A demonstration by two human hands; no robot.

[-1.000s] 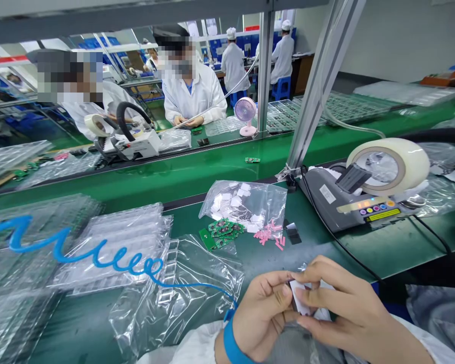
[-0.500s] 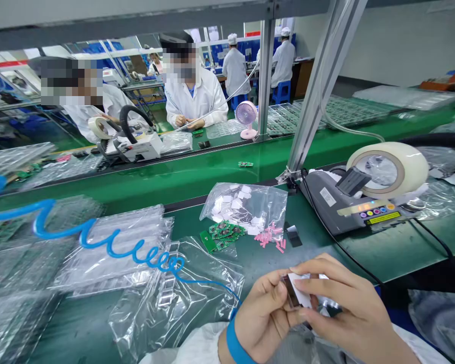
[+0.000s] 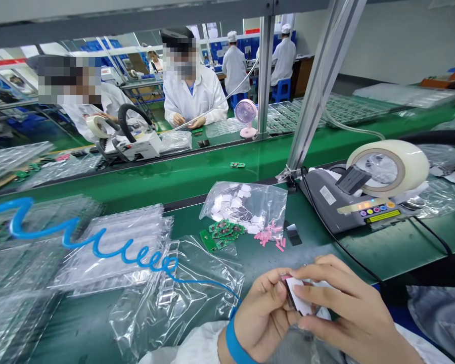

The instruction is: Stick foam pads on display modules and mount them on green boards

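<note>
My left hand [image 3: 263, 313], with a blue wrist strap [image 3: 237, 341] round the wrist, grips a small flat module [image 3: 290, 298] with a dark face. A white rectangular piece [image 3: 300, 296] lies over most of that face. The fingers of my right hand [image 3: 349, 303] press on the white piece and close round its far edge. Fingers hide the underside and right part of the module. Beyond my hands lie green circuit boards [image 3: 222, 233], pink strips [image 3: 273, 236] and a clear bag [image 3: 246, 202] of white pieces with wires.
A grey tape dispenser [image 3: 333, 199] with a large roll stands to the right. Clear trays [image 3: 109, 247] are stacked at left, beside a plastic sheet [image 3: 197, 293]. A coiled blue cord [image 3: 109, 247] crosses them. A green belt [image 3: 197, 174] carries one board; co-workers sit beyond.
The white piece has shifted left and now covers more of the dark face. My right fingers have moved slightly with it. The board on the belt has moved left.
</note>
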